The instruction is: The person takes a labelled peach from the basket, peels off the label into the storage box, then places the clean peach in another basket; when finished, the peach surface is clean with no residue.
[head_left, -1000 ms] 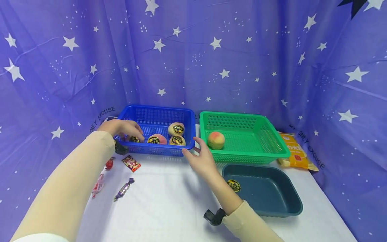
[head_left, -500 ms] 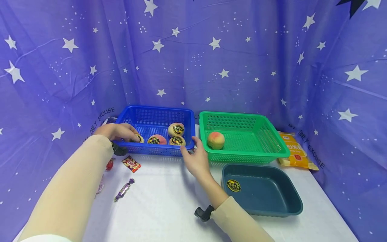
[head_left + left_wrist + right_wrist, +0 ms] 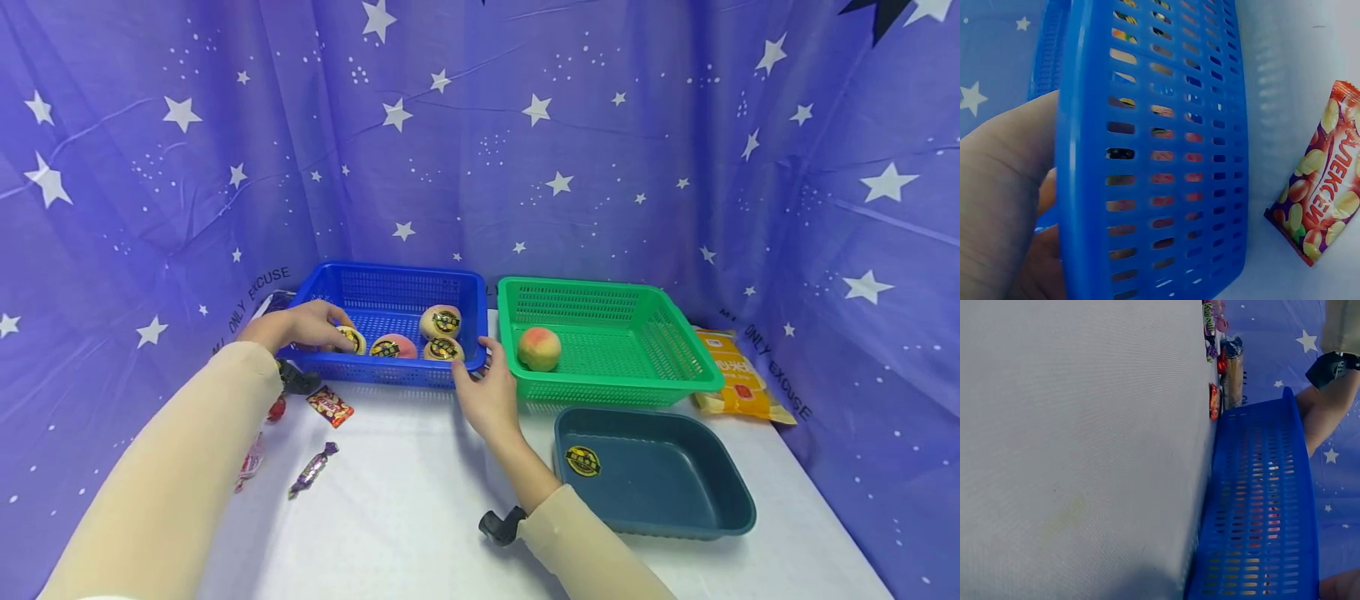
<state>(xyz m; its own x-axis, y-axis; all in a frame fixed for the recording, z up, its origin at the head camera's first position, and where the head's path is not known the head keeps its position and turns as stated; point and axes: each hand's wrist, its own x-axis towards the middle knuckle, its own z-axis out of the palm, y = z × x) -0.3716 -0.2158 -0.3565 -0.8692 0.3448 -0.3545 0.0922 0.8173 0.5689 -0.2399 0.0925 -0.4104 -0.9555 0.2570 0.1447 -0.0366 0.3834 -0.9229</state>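
In the head view, my left hand (image 3: 303,323) reaches over the front left rim of the blue basket (image 3: 405,372). Its fingers curl round a peach (image 3: 354,337) with a black and gold sticker, low inside the basket; the palm hides part of the fruit. Beside it lie a pinkish peach (image 3: 399,345) and two more stickered peaches, one (image 3: 439,320) behind the other (image 3: 444,350). My right hand (image 3: 489,398) holds the basket's front right corner, thumb at the front and fingers along the side. In the left wrist view, the basket wall (image 3: 1166,150) covers most of the fingers.
To the right is a green basket (image 3: 615,385) with one peach (image 3: 538,348). A dark teal tub (image 3: 660,483) with a sticker (image 3: 582,461) stands before it, and an orange packet (image 3: 738,379) lies beyond. Wrapped candies, including a red one (image 3: 330,406) and a purple one (image 3: 312,469), lie front left.
My left hand has closed round the leftmost peach, which has shifted slightly right and shows more. My right hand has settled against the basket corner, its wrist moving a little left.
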